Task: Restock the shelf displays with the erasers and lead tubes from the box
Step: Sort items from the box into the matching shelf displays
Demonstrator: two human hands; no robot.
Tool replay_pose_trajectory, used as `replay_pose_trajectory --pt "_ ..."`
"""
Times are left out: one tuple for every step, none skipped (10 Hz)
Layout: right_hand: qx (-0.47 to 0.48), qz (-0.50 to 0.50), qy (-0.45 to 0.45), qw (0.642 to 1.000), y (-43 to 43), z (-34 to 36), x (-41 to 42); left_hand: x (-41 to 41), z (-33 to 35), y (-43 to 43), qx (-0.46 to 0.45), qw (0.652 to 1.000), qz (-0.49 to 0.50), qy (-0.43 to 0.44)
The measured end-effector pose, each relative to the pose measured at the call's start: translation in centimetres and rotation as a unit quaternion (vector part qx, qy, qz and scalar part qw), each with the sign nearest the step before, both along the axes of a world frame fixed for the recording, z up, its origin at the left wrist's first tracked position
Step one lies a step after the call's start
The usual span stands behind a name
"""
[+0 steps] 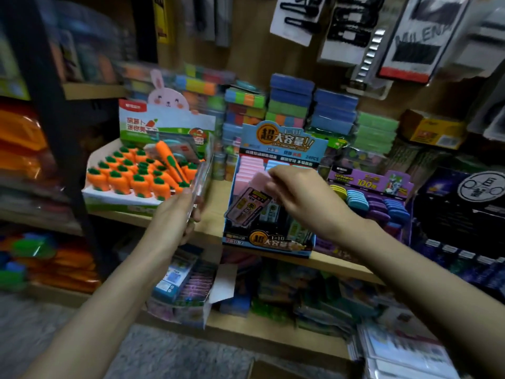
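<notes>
Now | pink lead tube (247,205) is pinched by the right hand (299,199), tilted over the blue display box (273,243) | clear plastic cover (203,179) is gripped by the left hand (177,214) beside the carrot erasers (136,181) | advice — tube should be straightened, then slid into a free slot.

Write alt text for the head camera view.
A right hand pinches a pink-capped transparent lead tube over a blue cardboard display box of tubes on a wooden shelf. The left hand grips a clear plastic case beside an orange carrot eraser display.
</notes>
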State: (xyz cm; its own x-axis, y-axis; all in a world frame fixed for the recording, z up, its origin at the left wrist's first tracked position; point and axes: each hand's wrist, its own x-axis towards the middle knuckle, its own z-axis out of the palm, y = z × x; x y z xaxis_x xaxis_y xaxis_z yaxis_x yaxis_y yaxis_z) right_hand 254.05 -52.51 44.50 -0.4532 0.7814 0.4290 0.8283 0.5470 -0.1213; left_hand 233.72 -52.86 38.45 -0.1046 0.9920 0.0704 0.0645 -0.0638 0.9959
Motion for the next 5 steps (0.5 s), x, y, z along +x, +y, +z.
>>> replay_pose_trajectory --pt "-0.017 -0.001 -0.065 0.998 1.1 0.3 -0.9 -0.1 0.6 0.4 -0.001 1.0 0.007 0.004" --pt "-0.038 -0.01 -0.093 0.995 1.7 0.4 -1.5 -0.2 0.5 0.7 -0.004 1.0 -0.021 0.021" --pt "-0.05 -0.008 -0.113 0.992 2.0 0.5 -2.0 -1.0 -0.3 0.8 0.0 0.999 -0.033 0.024" --pt "-0.052 0.007 -0.074 0.996 1.9 0.8 -2.2 -1.7 -0.4 0.6 0.015 0.999 -0.024 0.02" --pt "-0.048 0.015 -0.021 0.999 1.7 0.8 -2.3 -2.0 -0.5 0.7 0.024 0.999 -0.03 -0.008"
